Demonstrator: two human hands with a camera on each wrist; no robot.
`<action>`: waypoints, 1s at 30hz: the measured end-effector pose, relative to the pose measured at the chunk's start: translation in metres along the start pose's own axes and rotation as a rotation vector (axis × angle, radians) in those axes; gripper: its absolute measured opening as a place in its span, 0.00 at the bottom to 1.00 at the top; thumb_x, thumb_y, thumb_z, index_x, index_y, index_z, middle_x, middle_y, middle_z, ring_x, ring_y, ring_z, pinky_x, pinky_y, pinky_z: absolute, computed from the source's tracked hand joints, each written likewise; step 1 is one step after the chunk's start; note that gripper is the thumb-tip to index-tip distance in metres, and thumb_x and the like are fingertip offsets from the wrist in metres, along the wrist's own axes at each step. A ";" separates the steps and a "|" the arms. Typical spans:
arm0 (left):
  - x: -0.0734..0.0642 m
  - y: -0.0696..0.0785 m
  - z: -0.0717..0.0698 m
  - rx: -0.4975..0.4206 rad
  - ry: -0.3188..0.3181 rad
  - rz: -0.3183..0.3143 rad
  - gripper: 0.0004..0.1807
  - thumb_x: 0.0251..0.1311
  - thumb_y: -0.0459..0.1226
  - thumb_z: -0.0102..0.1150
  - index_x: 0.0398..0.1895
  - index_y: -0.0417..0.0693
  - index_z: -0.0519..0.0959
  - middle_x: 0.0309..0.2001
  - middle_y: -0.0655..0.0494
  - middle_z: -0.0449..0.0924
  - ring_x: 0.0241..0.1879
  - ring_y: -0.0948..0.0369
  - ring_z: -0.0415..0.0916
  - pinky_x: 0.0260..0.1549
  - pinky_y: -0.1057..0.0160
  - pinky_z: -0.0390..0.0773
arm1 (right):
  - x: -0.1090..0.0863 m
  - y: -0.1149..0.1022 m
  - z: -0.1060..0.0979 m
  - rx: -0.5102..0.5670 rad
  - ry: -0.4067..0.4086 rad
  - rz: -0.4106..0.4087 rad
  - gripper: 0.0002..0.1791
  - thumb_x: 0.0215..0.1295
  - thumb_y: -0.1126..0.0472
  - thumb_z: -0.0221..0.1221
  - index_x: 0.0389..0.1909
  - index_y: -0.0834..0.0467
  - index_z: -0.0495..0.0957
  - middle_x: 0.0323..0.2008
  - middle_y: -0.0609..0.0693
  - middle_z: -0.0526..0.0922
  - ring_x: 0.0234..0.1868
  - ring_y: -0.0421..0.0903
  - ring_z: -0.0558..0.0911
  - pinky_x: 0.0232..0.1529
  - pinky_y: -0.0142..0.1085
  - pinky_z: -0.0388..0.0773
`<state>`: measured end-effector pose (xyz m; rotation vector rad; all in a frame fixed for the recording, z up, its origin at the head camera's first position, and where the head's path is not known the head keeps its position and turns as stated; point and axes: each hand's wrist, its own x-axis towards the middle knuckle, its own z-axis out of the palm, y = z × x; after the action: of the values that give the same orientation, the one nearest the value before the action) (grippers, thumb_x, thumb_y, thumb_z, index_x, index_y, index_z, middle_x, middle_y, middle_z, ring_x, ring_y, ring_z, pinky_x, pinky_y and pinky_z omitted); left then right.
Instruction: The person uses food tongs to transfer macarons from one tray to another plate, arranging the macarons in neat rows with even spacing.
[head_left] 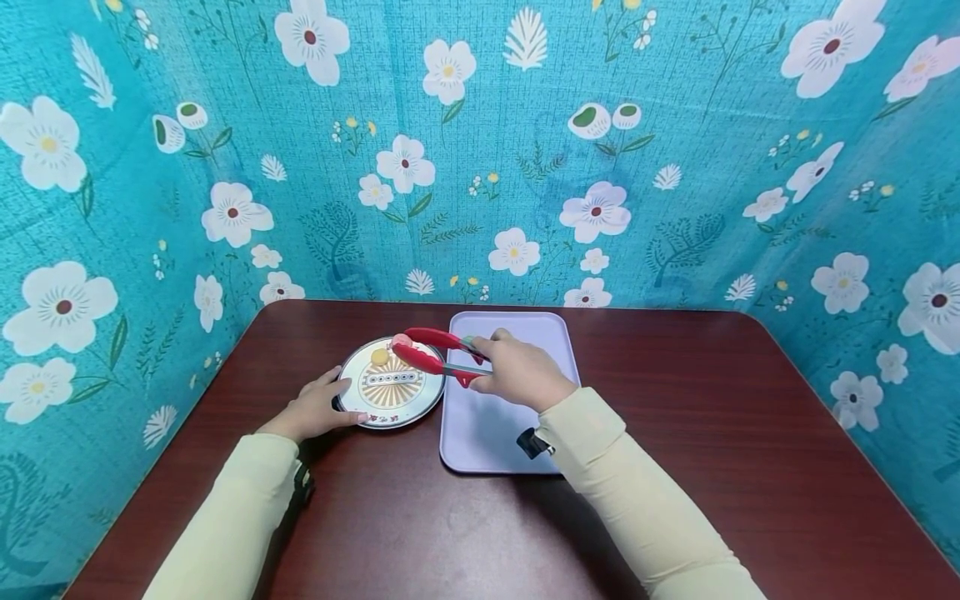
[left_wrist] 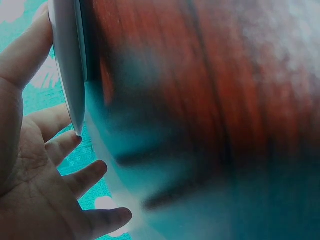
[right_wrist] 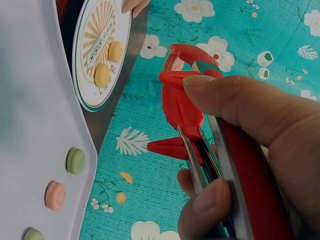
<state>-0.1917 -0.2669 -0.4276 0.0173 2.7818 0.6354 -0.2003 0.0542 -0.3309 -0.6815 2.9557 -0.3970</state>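
One pink macaron (head_left: pixel 402 341) in red tongs (head_left: pixel 422 359), right grip (head_left: pixel 521 368) holding them, left grip (head_left: pixel 311 410) wide on plate (head_left: pixel 393 395)

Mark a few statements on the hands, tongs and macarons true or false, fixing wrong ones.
1. The right hand holds the tongs. True.
2. Green macarons lie on the tray. True.
3. The left hand touches the tray. False: it touches the plate.
4. The tongs hold nothing. False: they hold a pink macaron.
5. Two yellow macarons lie on the plate. True.
6. In the head view, the plate lies right of the tray. False: it lies left.
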 end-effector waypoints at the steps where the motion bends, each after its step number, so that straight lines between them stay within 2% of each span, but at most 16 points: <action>1: 0.000 0.000 0.000 -0.004 -0.001 -0.006 0.55 0.50 0.60 0.66 0.72 0.35 0.57 0.74 0.34 0.45 0.69 0.33 0.45 0.57 0.30 0.62 | 0.001 0.000 0.000 -0.001 -0.002 -0.002 0.37 0.54 0.47 0.70 0.65 0.49 0.72 0.39 0.50 0.75 0.27 0.45 0.75 0.24 0.35 0.71; 14: 0.001 -0.001 0.002 0.001 0.011 -0.002 0.54 0.50 0.59 0.66 0.71 0.35 0.58 0.73 0.33 0.45 0.69 0.33 0.46 0.58 0.31 0.62 | 0.006 -0.005 0.004 -0.005 -0.039 -0.003 0.38 0.55 0.47 0.69 0.67 0.49 0.70 0.42 0.51 0.75 0.29 0.45 0.75 0.25 0.34 0.72; 24: 0.004 -0.003 0.003 -0.008 0.012 0.005 0.54 0.49 0.59 0.66 0.72 0.35 0.58 0.73 0.33 0.45 0.68 0.34 0.45 0.57 0.32 0.64 | 0.010 -0.008 0.007 -0.006 -0.030 -0.032 0.34 0.55 0.48 0.69 0.63 0.50 0.73 0.41 0.51 0.75 0.29 0.45 0.75 0.25 0.35 0.71; 30: 0.003 -0.004 0.002 -0.010 0.004 0.015 0.56 0.49 0.61 0.65 0.72 0.35 0.57 0.74 0.34 0.45 0.69 0.34 0.45 0.58 0.28 0.57 | 0.012 -0.010 0.009 -0.014 -0.042 -0.023 0.33 0.56 0.48 0.68 0.63 0.49 0.73 0.41 0.50 0.75 0.27 0.45 0.75 0.24 0.35 0.71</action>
<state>-0.1937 -0.2695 -0.4316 0.0352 2.7844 0.6538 -0.2055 0.0386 -0.3368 -0.7171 2.9166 -0.3596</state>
